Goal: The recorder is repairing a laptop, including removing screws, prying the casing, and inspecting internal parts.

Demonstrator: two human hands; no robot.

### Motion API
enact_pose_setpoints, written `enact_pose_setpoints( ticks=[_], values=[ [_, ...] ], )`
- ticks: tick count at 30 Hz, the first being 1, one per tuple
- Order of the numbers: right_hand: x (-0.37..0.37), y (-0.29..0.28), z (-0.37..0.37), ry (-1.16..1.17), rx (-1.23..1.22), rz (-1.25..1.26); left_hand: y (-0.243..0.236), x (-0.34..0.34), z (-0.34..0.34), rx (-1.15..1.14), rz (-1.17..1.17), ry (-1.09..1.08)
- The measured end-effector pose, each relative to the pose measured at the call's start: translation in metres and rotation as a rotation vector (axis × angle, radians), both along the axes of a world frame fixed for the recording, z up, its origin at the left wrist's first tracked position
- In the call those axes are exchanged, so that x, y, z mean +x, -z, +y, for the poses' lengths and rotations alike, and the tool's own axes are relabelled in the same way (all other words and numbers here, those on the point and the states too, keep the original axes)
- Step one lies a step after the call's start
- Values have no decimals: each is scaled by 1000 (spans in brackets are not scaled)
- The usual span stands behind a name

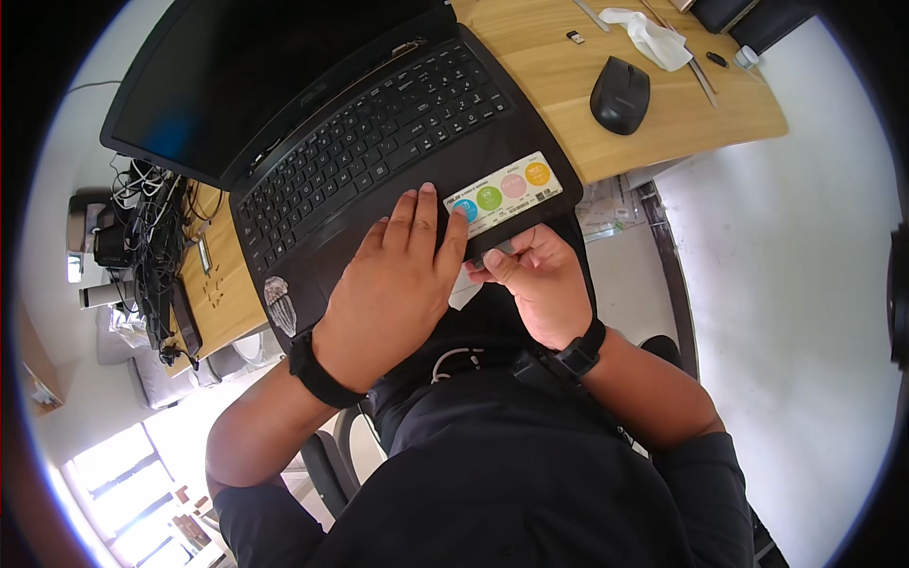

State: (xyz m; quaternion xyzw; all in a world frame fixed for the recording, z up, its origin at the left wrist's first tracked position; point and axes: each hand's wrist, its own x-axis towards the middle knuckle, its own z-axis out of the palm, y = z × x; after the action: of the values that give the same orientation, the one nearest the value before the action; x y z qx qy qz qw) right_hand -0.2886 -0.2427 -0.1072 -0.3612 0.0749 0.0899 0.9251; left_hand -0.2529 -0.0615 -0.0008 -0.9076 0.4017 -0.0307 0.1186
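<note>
On the head view: lays the left hand [393, 284] palm-down across the front of the open black laptop [365, 151], fingers slightly spread, one fingertip right at the label strip [500, 197] with coloured circles. And curls the right hand [544, 289] at the laptop's front edge, thumb and fingers close together; cannot tell whether pinching anything. Has that laptop on the wooden desk [544, 66], black mouse [620, 95] off to its right.

Open desk [561, 85] beside mouse [621, 97], screen [251, 71] blocking beyond keyboard [371, 150]

A black laptop [350, 156] lies open on the desk [540, 59].
</note>
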Motion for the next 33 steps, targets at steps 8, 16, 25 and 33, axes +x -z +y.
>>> enact_pose_setpoints(
  ticks=[8,16,25,33],
  values=[
    [-2,-1,-3,-9,-18,21,-5,6,-14,-51,8,42],
    [-4,-7,-9,-5,65,58,-4,5,-8,-110,39,73],
    [-7,-7,-13,48,159,76,-1,7,-4,-155,-28,165],
    [-8,-11,-8,60,101,116,-1,7,-1,-129,-14,192]
  ],
)
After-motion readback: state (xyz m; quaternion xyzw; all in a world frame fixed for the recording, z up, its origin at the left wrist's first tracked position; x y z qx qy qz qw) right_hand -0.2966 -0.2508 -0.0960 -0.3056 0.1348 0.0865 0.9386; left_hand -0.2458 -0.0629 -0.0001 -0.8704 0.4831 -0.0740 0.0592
